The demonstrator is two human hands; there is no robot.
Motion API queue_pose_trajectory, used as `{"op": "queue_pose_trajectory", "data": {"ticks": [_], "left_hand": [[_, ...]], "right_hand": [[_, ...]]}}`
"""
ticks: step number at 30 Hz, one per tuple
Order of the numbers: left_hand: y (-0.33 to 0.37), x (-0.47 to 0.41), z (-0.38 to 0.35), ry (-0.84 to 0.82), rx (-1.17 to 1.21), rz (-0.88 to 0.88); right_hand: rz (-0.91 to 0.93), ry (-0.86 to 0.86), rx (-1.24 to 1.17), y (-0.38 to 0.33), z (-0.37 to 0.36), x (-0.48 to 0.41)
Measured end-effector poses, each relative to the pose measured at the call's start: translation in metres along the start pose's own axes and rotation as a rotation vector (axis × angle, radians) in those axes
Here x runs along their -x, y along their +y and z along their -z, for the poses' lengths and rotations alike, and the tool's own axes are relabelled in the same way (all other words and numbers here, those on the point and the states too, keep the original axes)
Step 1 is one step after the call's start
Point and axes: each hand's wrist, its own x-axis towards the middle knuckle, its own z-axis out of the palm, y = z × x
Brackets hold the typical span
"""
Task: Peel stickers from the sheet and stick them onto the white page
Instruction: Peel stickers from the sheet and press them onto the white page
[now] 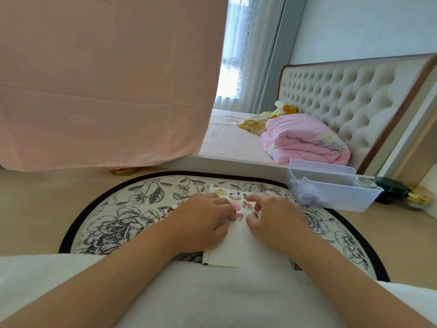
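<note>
A round floral mat (132, 209) with a black rim lies on the pale floor (35, 209), and the white page (236, 242) lies on it, straight ahead of the person. Its near end is tucked against a white fleecy garment (224, 299) on the lap.

The left hand (203, 216) rests on the page's left half. Its fingers (230, 213) are laid nearly straight, the tips pressing on a pink sticker. The right hand (276, 216) sits on the page's right edge with curled fingers. I cannot tell whether they pinch anything.

Six stickers (237, 196) show on the far part of the page, between and beyond the two hands; the hands may cover more. A small piece of what looks like the sticker sheet (166, 211) peeks out at the left hand's outer side, mostly hidden beneath it.

Around the mat:
- One pink cloth (106, 79) hangs at the left and blocks the view there.
- One gold lid (124, 171) sits at the cloth's lower edge.
- One bed (231, 143) stands behind, with a tufted headboard (331, 95).
- On the bed are one folded pink quilt (305, 140) and one plush toy (285, 109).
- Pale curtains (264, 55) hang beyond the bed.
- One clear plastic bin (335, 197) stands just beyond the right hand, on the mat's far right edge.
- Beside the bin are one dark jar (390, 189) and one gold-lidded jar (419, 196).
</note>
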Motion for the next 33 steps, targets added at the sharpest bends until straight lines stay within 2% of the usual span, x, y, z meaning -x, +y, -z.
{"op": "queue_pose_trajectory", "data": {"ticks": [4, 6, 14, 19, 25, 30, 33], "left_hand": [[0.001, 0.001, 0.001, -0.024, -0.040, -0.001], [0.002, 0.000, 0.000, -0.034, -0.052, 0.004], [0.008, 0.002, -0.002, -0.050, -0.076, 0.037], [0.000, -0.004, -0.004, -0.198, -0.166, 0.041], [0.000, -0.005, -0.008, -0.086, -0.306, -0.019], [0.004, 0.003, -0.001, -0.019, -0.256, -0.103], [0.005, 0.008, 0.000, 0.003, -0.171, -0.083]], "right_hand": [[0.241, -0.071, 0.115, 0.006, -0.003, 0.011], [0.290, -0.103, 0.203, 0.008, -0.005, 0.014], [0.314, -0.075, 0.224, 0.015, -0.006, 0.022], [0.292, -0.071, 0.217, 0.013, -0.008, 0.020], [0.282, -0.082, 0.262, 0.012, -0.009, 0.019], [0.288, -0.095, 0.259, 0.014, -0.009, 0.019], [0.304, -0.070, 0.267, 0.014, -0.010, 0.019]]}}
